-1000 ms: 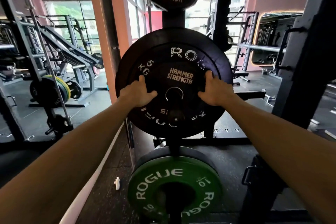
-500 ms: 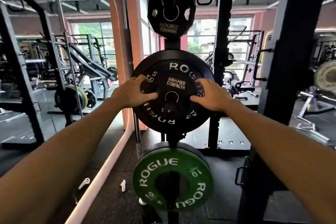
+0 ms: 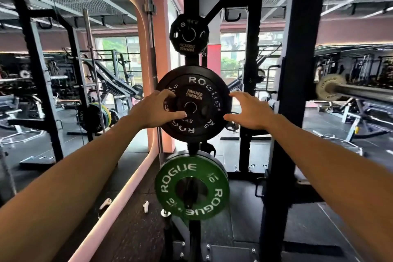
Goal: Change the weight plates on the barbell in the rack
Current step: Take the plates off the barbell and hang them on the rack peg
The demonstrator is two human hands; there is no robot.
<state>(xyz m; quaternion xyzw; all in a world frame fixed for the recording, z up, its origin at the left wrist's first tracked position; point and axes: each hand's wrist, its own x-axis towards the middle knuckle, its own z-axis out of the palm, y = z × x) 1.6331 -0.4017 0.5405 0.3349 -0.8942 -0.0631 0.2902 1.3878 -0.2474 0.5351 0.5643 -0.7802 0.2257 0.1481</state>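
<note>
A black Rogue 5 kg plate (image 3: 205, 83) hangs on a storage peg of the rack post, with a smaller black Hammer Strength plate (image 3: 194, 97) in front of it on the same peg. My left hand (image 3: 157, 110) lies on the left side of these plates, fingers spread and thumb on the face. My right hand (image 3: 248, 112) is open at the plates' right edge, fingertips just at the rim; contact is unclear. The barbell (image 3: 361, 92) rests in the rack at the far right, with a pale plate (image 3: 330, 87) on its sleeve.
A green Rogue 10 kg plate (image 3: 170, 183) hangs on the peg below, and a small 2.5 plate (image 3: 188, 36) on the peg above. A thick black rack upright (image 3: 297, 70) stands right of my right arm. A mirror wall runs along the left. Small white items (image 3: 145, 206) lie on the floor.
I have drawn back from the storage post, so the plates look smaller. My right hand has slid from the plate face to its right edge and spread open; my left hand stays on the plates.
</note>
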